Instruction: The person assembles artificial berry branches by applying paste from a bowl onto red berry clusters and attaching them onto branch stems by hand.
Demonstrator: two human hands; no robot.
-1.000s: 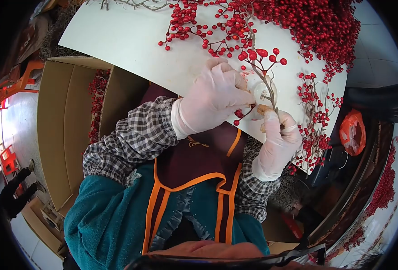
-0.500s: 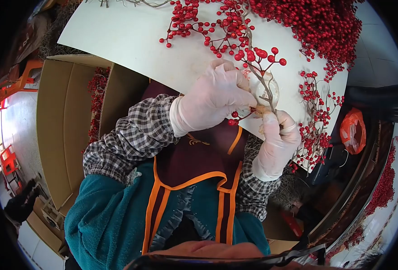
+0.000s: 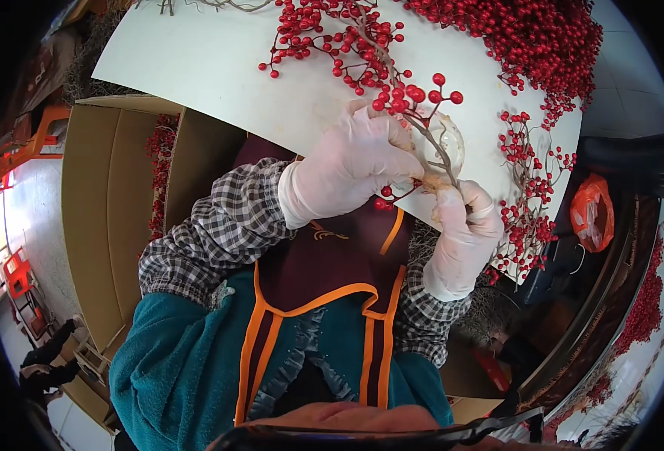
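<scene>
My right hand point(image 3: 463, 237), in a thin whitish glove, grips the lower end of a brown berry branch point(image 3: 431, 143). The branch slants up and left over the white table point(image 3: 196, 56). My left hand point(image 3: 354, 165), gloved too, is pinched beside that stem end; its fingertips hide what they hold. Tan material point(image 3: 438, 183) shows between the hands. A small red berry sprig point(image 3: 384, 203) sticks out below my left fingers. Behind the branch lies a small pale dish point(image 3: 446, 139).
A large heap of red berries point(image 3: 535, 45) covers the far right table. Berry twigs point(image 3: 526, 188) lie along the right edge. A cardboard box point(image 3: 91, 218) stands left, an orange bag point(image 3: 592, 213) right. Another person point(image 3: 46, 368) is at the lower left.
The branch has tilted to the left, and its upper berries have shifted left with it. Both hands stay close together at the stem. The person at the lower left has moved.
</scene>
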